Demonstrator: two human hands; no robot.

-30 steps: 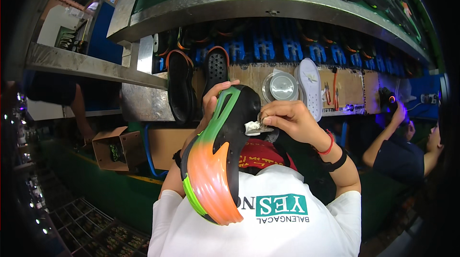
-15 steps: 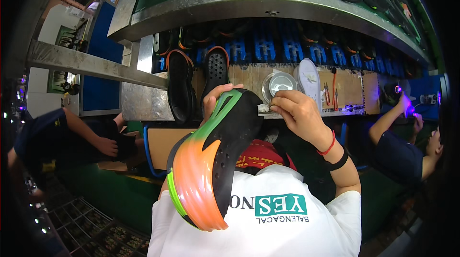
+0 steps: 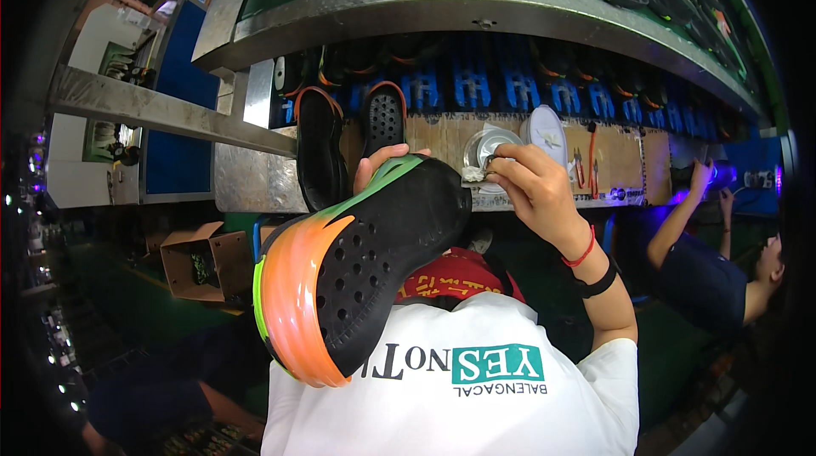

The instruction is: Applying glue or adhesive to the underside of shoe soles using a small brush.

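My left hand (image 3: 380,164) grips a black clog (image 3: 365,265) with orange and green trim by its heel end. The clog is tilted, its holed black upper turned toward the view and its orange toe at the lower left. Most of the left hand is hidden behind it. My right hand (image 3: 534,188) is pinched beside a round shallow dish (image 3: 480,143). What its fingertips hold, if anything, is too small to name. A small white wad (image 3: 473,174) lies at the bench edge, just left of those fingers.
Two black shoes, one (image 3: 319,146) at left and a holed one (image 3: 385,116), stand on the bench. A pale shoe-shaped piece (image 3: 551,135) and red-handled pliers (image 3: 593,171) lie right. Above runs a metal-edged shelf (image 3: 476,22). A person (image 3: 705,273) works at right; an open carton (image 3: 204,265) is at left.
The clog has turned, its toe swinging left and more of its holed upper showing. My right hand has shifted slightly right and up, toward the dish. The person at left has moved down.
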